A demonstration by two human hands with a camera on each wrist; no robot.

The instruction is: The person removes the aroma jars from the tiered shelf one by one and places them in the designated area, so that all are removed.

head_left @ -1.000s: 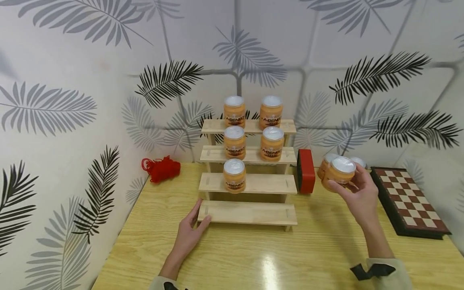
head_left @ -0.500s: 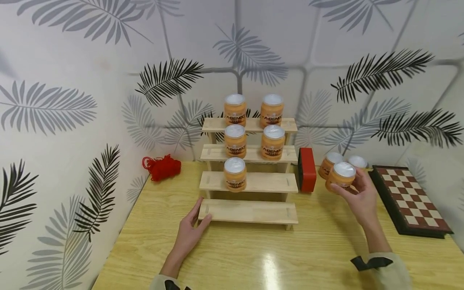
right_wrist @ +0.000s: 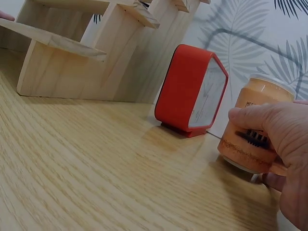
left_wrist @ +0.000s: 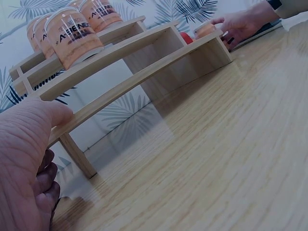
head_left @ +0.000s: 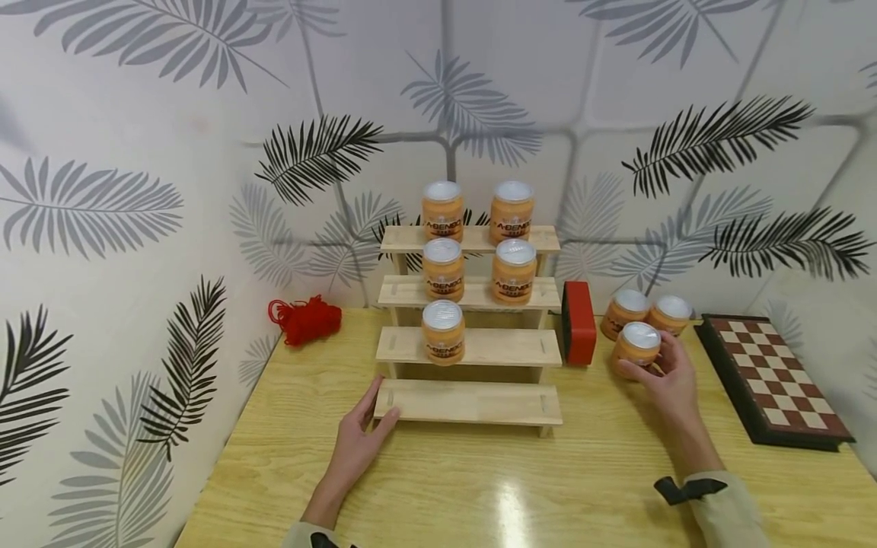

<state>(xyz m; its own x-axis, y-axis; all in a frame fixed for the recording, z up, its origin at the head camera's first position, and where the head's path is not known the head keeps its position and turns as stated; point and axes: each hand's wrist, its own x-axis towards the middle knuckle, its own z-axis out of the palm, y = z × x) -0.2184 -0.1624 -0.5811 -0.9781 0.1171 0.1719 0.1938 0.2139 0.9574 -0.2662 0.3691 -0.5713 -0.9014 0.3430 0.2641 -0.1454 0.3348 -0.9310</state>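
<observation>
My right hand (head_left: 668, 380) grips a short orange can (head_left: 637, 350) with a silver lid, thumb on one side and fingers round the other. In the right wrist view the can (right_wrist: 252, 130) leans slightly; whether its base touches the table I cannot tell. Two similar cans, one on the left (head_left: 625, 313) and one on the right (head_left: 670, 313), stand just behind it. My left hand (head_left: 359, 434) holds the left end of a stepped wooden rack (head_left: 473, 401). In the left wrist view its thumb lies on the lowest shelf (left_wrist: 130, 84), fingers curled below.
Several orange cans stand on the rack's three upper shelves, including a lone can (head_left: 444, 333) on the third. A red clock (head_left: 579, 323) stands right of the rack. Red yarn (head_left: 311, 320) lies left. A chessboard (head_left: 774, 373) lies at the right; a patterned wall (head_left: 205, 190) rises behind.
My right hand has lowered the can and brought it slightly nearer, uncovering the two cans behind. My left hand keeps its place on the rack.
</observation>
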